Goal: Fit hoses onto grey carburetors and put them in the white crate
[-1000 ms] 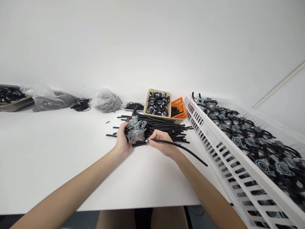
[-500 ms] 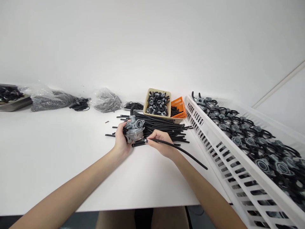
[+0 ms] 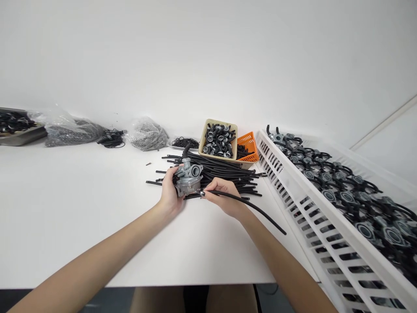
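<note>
Past the near edge of the tabletop (image 3: 81, 226), the right hand (image 3: 224, 195) pinches a black hose (image 3: 257, 211) close to one end, thumb against fingers, the free length slanting toward the near right. Facing it, the left hand (image 3: 170, 191) is curled around the side of a carburetor (image 3: 190, 180), held up over the tabletop. The step in hand looks like joining that hose end to the carburetor's lower part; whether it is seated is too small to tell. The next move seems to call for a steady left hold and a straight push. Behind lies a pile of black hoses (image 3: 224, 169); a white crate (image 3: 293, 191) runs along the right edge; toward the far edge stand a cream bin (image 3: 202, 137) and an orange basket (image 3: 250, 139).
</note>
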Demonstrator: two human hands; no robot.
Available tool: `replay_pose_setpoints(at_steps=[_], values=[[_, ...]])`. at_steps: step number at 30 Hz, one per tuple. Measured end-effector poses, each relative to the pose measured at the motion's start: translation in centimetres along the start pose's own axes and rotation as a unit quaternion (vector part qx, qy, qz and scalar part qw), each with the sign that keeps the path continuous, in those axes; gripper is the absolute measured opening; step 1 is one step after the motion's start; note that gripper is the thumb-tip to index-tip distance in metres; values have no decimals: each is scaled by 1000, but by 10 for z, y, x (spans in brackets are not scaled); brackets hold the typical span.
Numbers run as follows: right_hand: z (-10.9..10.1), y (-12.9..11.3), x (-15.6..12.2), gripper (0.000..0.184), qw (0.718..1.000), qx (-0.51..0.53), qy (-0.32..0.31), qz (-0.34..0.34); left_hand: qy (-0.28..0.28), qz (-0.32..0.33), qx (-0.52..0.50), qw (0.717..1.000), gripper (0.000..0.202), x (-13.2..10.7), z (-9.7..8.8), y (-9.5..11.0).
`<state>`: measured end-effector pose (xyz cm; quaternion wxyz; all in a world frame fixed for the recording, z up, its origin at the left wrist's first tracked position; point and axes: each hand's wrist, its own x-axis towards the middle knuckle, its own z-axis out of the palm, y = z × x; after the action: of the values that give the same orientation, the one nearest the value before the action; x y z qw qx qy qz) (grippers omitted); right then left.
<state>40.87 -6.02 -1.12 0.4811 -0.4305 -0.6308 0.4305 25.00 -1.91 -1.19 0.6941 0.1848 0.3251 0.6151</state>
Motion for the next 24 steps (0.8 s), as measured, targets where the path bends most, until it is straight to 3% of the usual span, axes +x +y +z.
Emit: replay_pose_setpoints(at_steps=[4, 11, 18, 24], values=[[0, 4, -1, 11, 1000, 6, -16, -18, 24, 32, -3, 999, 20, -2, 2, 0], [-2, 7, -3, 8, 998, -29, -2, -60, -23, 70, -13, 997, 22, -7, 4, 3], [-5, 4, 0, 8, 999, -33, -1, -41, -37, 96, -11, 995, 19, -6, 3, 3], [9, 4, -8, 5, 991, -76, 3, -113, -33, 110, 0, 993, 26, -3, 1, 4]])
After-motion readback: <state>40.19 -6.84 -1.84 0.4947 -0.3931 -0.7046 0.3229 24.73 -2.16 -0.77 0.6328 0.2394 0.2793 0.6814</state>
